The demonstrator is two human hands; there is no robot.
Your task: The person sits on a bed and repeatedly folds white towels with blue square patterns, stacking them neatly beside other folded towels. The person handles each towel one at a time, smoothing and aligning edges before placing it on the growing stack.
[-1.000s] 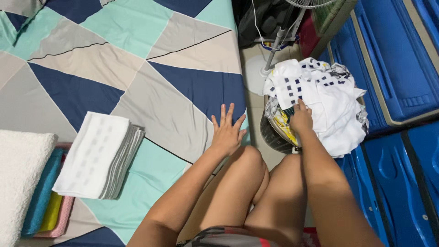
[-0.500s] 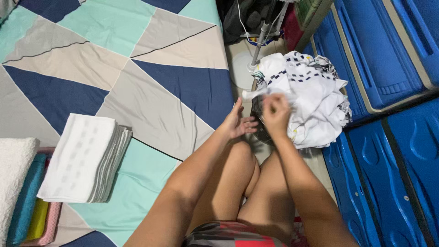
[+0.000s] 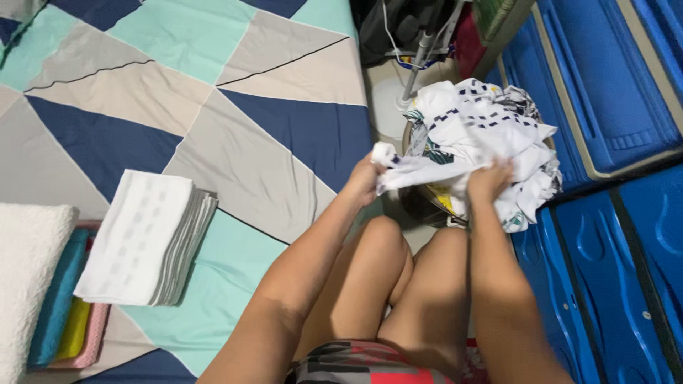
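Here, in the head view, your left hand (image 3: 364, 181) and right hand (image 3: 488, 181) both pinch a white patterned cloth (image 3: 427, 171), stretched crosswise between them. It hangs over the laundry heap (image 3: 491, 128) in the basket (image 3: 420, 206), beside the bed (image 3: 213, 107) with its folded towels (image 3: 142, 238).
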